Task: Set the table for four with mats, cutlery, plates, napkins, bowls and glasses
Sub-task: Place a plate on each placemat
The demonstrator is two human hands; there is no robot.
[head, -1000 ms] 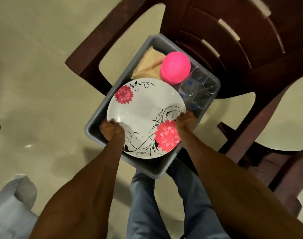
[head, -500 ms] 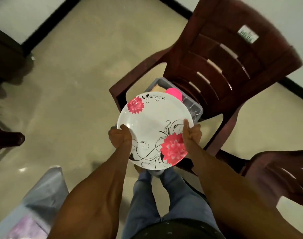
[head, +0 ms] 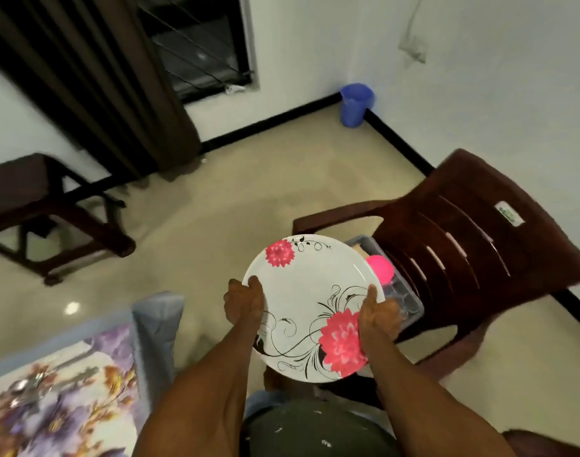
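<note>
Both hands on the plate [head: 310,298], one each side. Left hand [head: 244,301] grips the left rim, thumb lying over the top face, fingers curled under & out of sight. Right hand [head: 377,316] grips the right rim the same way, thumb up along the edge, beside the big pink flower print. Plate is white w/ two pink flowers & black scrollwork, held roughly level in the air in front of the person's body, above the knees, not resting on anything. Whether it's one plate or a stack: can't tell.

Behind the plate's far-right edge sits a grey tub [head: 410,300] on the seat of a dark brown plastic chair [head: 473,245]. Plate hides most of the tub. Showing in it: a pink bowl [head: 382,268] at the tub's middle, clear glasses [head: 402,296] toward its near-right corner, a bit of tan cloth [head: 359,248] at the far-left corner.

Lower left: table corner under a floral purple/gold cloth [head: 67,400], grey drape hanging off its edge. Some cutlery [head: 28,387] lies on the cloth near the table's left edge, blurred.

Further out: dark wooden bench [head: 51,212] at left, dark curtain [head: 94,74] over a window, blue bin [head: 354,103] in the far room corner.
</note>
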